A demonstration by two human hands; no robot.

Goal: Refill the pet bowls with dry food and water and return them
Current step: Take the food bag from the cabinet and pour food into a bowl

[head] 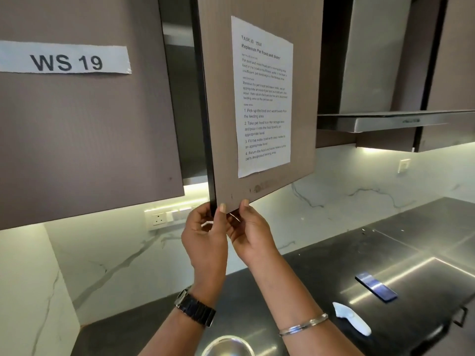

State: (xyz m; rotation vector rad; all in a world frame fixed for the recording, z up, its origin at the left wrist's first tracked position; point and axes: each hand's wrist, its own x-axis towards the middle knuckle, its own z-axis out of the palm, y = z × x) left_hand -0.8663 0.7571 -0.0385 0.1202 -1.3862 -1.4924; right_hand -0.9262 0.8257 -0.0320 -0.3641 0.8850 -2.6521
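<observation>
Brown-grey cabinet door point(259, 98) stands half open, with a printed task sheet point(264, 98) taped on it. Both hands pinch its lower corner: the left hand point(205, 237) at the dark edge, the right hand point(250, 232) just beside it. A steel bowl point(227, 346) sits on the dark surface point(321, 268) below the wrists. To the right lie a white cloth point(352, 318) and a blue strip point(376, 287), with free room around them.

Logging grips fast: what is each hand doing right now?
Left hand: closed on the cabinet door's bottom corner.
Right hand: gripping the same bottom edge.
</observation>
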